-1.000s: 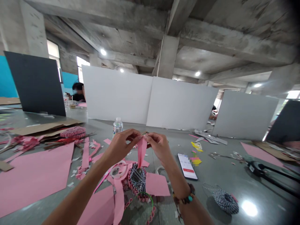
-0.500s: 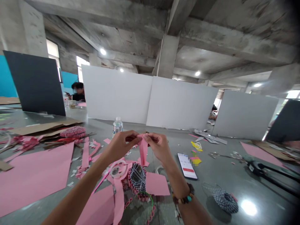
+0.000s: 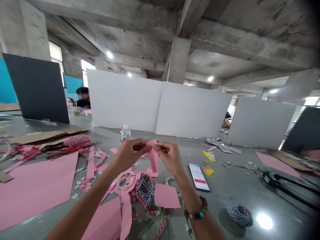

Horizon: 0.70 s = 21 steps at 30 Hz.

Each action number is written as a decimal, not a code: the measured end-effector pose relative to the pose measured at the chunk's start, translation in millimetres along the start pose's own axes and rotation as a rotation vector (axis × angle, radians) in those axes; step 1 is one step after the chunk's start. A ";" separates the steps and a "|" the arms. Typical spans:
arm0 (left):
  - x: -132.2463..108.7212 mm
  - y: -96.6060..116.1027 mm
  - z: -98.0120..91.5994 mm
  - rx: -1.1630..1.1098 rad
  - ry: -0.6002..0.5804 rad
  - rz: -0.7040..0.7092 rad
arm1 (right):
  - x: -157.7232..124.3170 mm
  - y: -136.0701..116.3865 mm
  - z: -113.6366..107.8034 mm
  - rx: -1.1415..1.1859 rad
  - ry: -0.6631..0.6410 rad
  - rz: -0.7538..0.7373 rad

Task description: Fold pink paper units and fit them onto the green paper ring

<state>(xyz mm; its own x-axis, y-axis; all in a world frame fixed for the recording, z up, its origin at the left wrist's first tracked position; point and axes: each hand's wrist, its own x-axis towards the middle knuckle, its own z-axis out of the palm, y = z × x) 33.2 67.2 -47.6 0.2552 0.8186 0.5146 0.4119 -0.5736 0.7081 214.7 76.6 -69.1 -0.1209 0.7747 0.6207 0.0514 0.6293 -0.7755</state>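
While left hand [image 3: 128, 156] and right hand [image 3: 170, 157] fingers pinch a pink paper fold [image 3: 153, 155], a woven ring [image 3: 237, 214] already lies on the counter [image 3: 280, 196].

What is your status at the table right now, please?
Left hand, right hand pinching folded pink paper strip. Striped woven paper piece below, not touching.

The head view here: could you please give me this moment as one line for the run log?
left hand: pinching pink paper strip | right hand: pinching same strip | nearby: smartphone, water bottle
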 end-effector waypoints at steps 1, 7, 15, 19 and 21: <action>0.6 -1.0 -0.1 -0.001 -0.010 -0.001 | 0.2 0.7 0.4 -0.001 0.002 -0.001; 2.9 -2.6 3.5 -0.003 0.005 0.003 | 3.1 12.7 5.1 0.065 0.008 0.056; 1.5 -1.9 3.0 -0.004 0.040 0.002 | 1.1 8.8 1.8 0.027 0.000 0.041; 2.2 -7.0 4.7 0.003 0.007 0.007 | 0.7 6.9 3.5 -0.007 0.027 0.014; 2.8 -9.9 5.8 0.000 -0.002 0.012 | 0.5 7.2 4.3 -0.018 0.033 0.010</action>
<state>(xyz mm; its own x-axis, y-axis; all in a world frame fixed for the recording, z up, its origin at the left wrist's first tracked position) 34.9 75.4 -56.1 0.2619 0.8115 0.5224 0.4082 -0.5836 0.7019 210.8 81.3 -74.9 -0.0877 0.7822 0.6168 0.0706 0.6225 -0.7794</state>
